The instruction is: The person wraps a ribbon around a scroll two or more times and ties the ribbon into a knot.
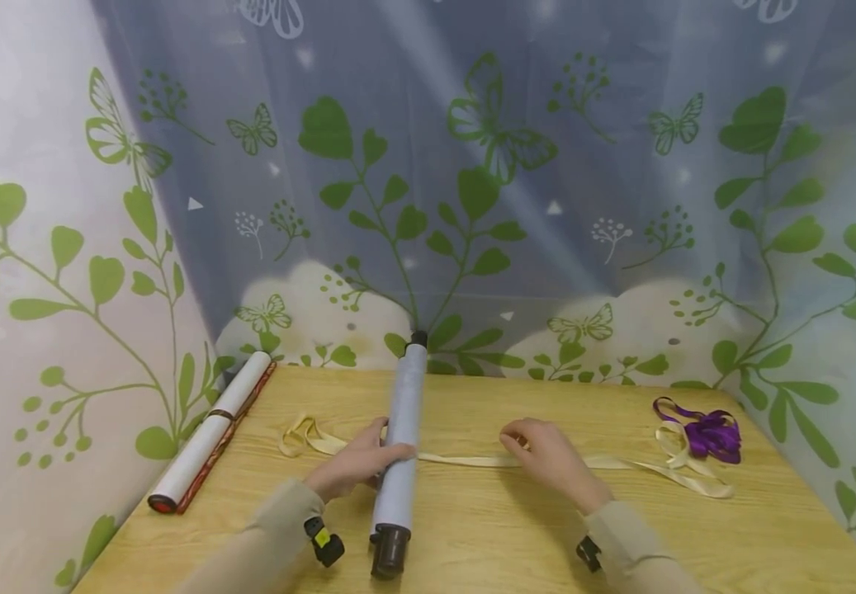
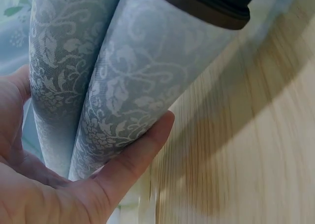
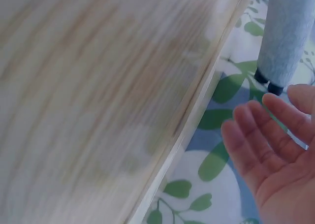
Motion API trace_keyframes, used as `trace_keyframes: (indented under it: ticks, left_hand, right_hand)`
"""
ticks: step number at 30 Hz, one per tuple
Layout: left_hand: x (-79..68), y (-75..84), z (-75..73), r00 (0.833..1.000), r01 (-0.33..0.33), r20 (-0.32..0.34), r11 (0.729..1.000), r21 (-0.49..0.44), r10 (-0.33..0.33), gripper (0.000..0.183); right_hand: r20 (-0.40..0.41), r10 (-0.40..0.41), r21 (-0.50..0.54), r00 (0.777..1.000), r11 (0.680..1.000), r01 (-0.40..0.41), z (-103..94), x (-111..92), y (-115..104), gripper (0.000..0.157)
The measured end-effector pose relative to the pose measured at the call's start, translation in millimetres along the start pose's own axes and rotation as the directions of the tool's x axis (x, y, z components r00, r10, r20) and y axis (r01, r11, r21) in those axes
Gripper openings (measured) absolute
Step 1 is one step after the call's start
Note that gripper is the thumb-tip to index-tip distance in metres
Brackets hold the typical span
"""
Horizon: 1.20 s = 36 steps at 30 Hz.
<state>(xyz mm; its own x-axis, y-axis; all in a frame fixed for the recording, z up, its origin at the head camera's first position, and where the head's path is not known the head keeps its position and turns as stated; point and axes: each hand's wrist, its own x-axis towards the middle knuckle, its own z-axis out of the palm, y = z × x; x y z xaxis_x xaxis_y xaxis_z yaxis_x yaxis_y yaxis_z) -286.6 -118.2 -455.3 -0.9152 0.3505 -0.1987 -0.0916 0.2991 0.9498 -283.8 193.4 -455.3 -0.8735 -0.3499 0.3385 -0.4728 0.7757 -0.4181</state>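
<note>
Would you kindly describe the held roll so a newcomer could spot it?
Find the wooden table, then the left hand near its middle. The roll it grips is grey-blue with leafy patterning, unlike the white red-edged roll at the table's left.

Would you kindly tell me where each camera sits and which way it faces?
Head: worn on the head, facing forward and down at the table and backdrop; left hand, right hand and sleeves show.
Left wrist: on that wrist, facing the grey-blue scroll; only the left hand shows.
Right wrist: on that wrist, facing the table's edge; only the right hand shows.
Head and left wrist share the left hand's hold on the scroll.
</note>
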Motion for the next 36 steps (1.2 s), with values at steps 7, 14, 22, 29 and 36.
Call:
trace_keyframes:
  ticks: [7,14,22,29,36]
  left_hand:
    - [5.4,7.2,25.0,1.0,-0.016,0.021,1.0,-0.027,0.017,0.089]
    - [11.0,9.8,52.0,1.0,-0.015,0.014,0.998,-0.061,0.015,0.097]
    - [15.6,16.6,76.0,0.999,-0.026,0.03,0.998,-0.059,0.027,0.097]
    - [26.5,19.0,94.7,0.992,-0.104,0.075,0.995,0.014,0.102,0.095]
    - [32.4,27.9,106.1,0.983,-0.17,0.08,0.98,0.102,0.163,0.092]
  right_hand:
    - [0.11,0.047,0.237,0.993,0.969,-0.072,7.1,3.0,-9.9,0.022]
    - [0.182,0.127,0.367,0.975,0.911,-0.187,12.7,5.6,-15.3,0.03]
    - [0.256,0.212,0.503,0.943,0.804,-0.318,22.3,8.2,-21.8,0.052]
    - [0.29,0.281,0.557,0.915,0.728,-0.4,16.6,7.0,-22.0,0.064]
    - [0.349,0.295,0.578,0.889,0.68,-0.452,8.5,9.0,-8.4,0.068]
